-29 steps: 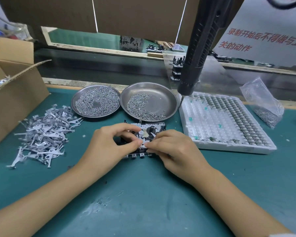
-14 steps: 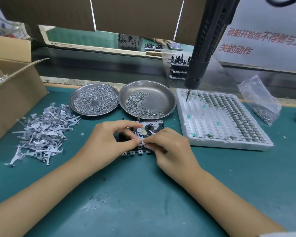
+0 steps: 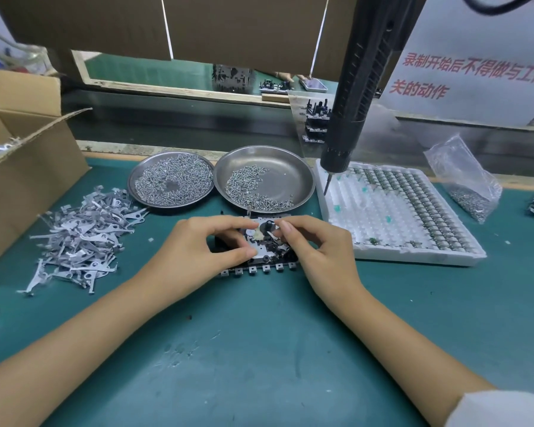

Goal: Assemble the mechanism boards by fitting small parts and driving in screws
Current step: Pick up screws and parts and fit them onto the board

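The mechanism board lies flat on the green tabletop, just before two screw dishes: silver plate, black round part, tabs along its near edge. Left hand and right hand both pinch it with curled fingers.

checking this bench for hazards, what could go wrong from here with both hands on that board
1. The right hand pinches a small part on the mechanism board; a slip could drop it onto the green mat.
2. The hanging screwdriver hangs close behind the board, and a raised hand may knock it.
3. The left hand sits near the screw dish and could nudge it.
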